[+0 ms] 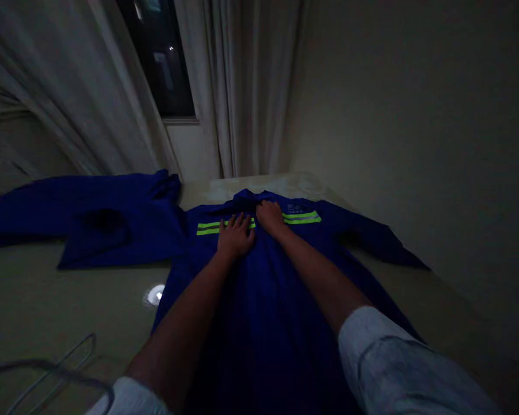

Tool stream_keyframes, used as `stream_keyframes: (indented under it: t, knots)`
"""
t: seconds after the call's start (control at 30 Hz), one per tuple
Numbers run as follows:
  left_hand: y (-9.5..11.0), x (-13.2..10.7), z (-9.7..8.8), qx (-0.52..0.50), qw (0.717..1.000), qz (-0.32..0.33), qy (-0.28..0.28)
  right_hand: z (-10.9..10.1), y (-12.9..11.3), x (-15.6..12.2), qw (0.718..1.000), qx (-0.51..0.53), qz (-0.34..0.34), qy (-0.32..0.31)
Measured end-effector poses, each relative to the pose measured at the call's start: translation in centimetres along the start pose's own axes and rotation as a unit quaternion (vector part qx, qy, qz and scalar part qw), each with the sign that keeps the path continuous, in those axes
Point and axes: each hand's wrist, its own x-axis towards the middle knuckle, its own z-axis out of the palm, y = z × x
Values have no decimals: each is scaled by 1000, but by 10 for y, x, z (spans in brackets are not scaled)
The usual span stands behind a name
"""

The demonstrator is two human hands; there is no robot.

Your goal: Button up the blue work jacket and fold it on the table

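A dark blue work jacket (263, 288) with yellow-green reflective stripes lies spread out on the pale surface, its collar at the far end. My left hand (236, 235) rests on the chest, fingers spread over the left stripe. Close to the front opening below the collar is my right hand (270, 217), its fingers curled down on the cloth and closed. What exactly the right fingertips pinch is hidden beneath the hand. One sleeve (372, 233) stretches out to the right. Some small pale print shows above the right stripe.
More blue cloth, apparently trousers (112, 230), lies to the left against the jacket. A small white round object (156, 294) sits beside the jacket's left edge. Thin cable or wire loops (60, 369) are at the lower left. Curtains (251, 86), a dark window and a wall stand behind.
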Motion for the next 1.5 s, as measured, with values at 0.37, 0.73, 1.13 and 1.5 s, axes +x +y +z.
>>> stream_keyframes:
  t: [0.37, 0.73, 1.13, 1.5]
  knots:
    - [-2, 1, -2, -44, 999, 0, -7, -26, 8, -49, 992, 35, -117, -5]
    - [-3, 3, 2, -62, 998, -2, -6, -91, 1, -232, 960, 159, -230, 9]
    - [1, -11, -14, -43, 991, 81, 101, -132, -42, -444, 954, 172, -236, 61]
    - [102, -260, -119, -305, 918, 230, -110, -117, -54, -471, 943, 267, -146, 137]
